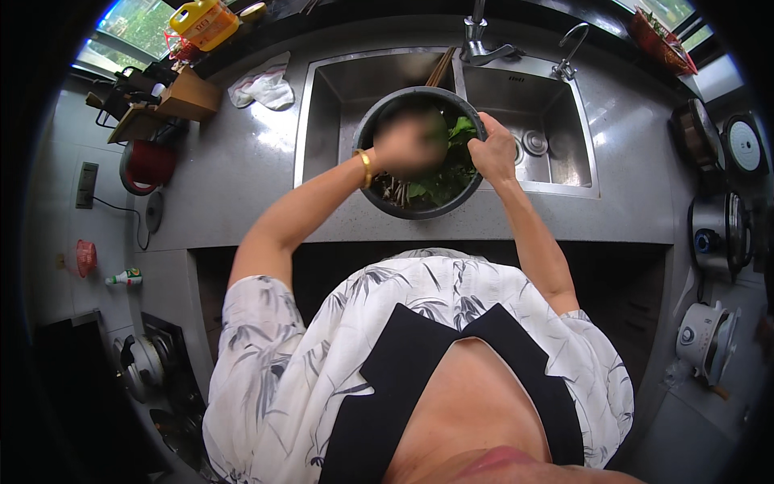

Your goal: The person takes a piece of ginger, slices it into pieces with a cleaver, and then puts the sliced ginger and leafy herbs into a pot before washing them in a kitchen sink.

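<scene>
A round dark grey basin [417, 212] spans the front edge of a double-bowl stainless steel sink [591, 151]. Leafy greens with stems [450, 181] fill its inside, partly hidden by my hand and shadow. My left hand [411, 142] reaches over the left rim into the basin, a gold bracelet [366, 168] at its wrist; blur covers the fingers, so what they hold cannot be made out. On the right side, my right hand [496, 150] grips the basin's rim with the thumb inside. Behind the basin, several thin wooden sticks [441, 68] lean against the sink divider.
A chrome faucet [476, 45] and a slim curved tap [566, 66] rise behind the sink. Left on the counter lie a white cloth [266, 85], a wooden knife block [188, 95] and a red kettle [148, 166]. Cookers [716, 236] line the right side.
</scene>
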Action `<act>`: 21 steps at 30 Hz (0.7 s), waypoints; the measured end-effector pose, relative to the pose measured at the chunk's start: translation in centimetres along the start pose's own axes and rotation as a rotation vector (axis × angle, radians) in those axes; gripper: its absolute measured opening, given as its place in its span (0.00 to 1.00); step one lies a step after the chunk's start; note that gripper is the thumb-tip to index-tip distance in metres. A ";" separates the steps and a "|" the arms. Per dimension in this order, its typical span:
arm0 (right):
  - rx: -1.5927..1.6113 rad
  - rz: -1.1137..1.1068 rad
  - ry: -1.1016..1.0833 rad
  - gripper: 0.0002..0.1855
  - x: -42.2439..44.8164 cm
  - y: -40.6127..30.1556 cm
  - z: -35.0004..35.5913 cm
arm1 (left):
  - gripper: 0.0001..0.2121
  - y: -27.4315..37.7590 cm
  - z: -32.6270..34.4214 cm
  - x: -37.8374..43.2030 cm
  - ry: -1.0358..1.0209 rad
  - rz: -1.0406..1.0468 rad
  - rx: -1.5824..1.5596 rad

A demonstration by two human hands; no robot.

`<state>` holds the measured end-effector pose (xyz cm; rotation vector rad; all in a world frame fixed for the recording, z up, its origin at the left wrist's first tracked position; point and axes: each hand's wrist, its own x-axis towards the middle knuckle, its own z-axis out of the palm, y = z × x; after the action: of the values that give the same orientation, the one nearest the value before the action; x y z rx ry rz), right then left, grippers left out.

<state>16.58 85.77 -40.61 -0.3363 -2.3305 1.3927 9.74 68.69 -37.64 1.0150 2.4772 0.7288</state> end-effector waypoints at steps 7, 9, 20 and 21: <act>-0.046 -0.020 0.034 0.16 0.3 0.6 0.6 | 0.43 1.4 3.5 -0.5 -0.476 -0.195 0.200; -0.053 -0.030 0.012 0.17 0.2 0.2 -0.1 | 0.42 1.4 4.5 0.1 -0.444 -0.227 0.187; -0.084 0.054 -0.055 0.13 1.1 1.1 -0.5 | 0.38 -0.2 2.5 2.4 -0.151 -0.192 0.313; -0.116 0.002 -0.018 0.13 1.2 2.0 -0.1 | 0.39 -0.5 2.2 2.4 -0.192 -0.228 0.335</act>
<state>15.53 87.31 -42.09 -0.3607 -2.4324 1.2693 8.98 70.85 -40.05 0.8417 2.5360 0.1408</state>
